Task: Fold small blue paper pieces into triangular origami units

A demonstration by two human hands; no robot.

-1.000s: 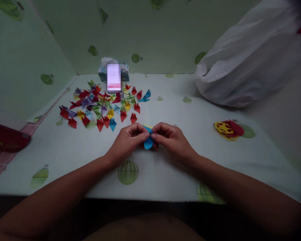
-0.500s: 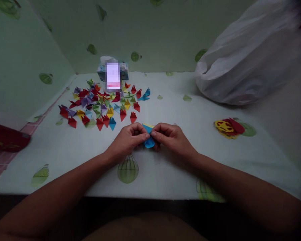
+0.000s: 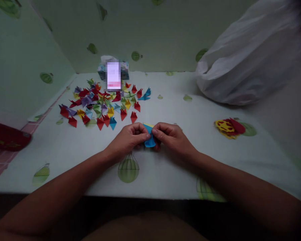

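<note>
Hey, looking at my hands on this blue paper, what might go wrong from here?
First, your left hand and right hand pinch the small blue paper close together, so an uneven tug might crease it badly or tear it.

Second, the folded paper pieces lie loose just beyond your left hand; a careless reach could scatter or crush some.

Third, the scene looks dim, which may make a crooked fold easy to miss.

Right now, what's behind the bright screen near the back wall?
A blue patterned box: its two ends show, with white tissue on top. The bright screen and the pixelated patch around it hide the box's middle.
</note>
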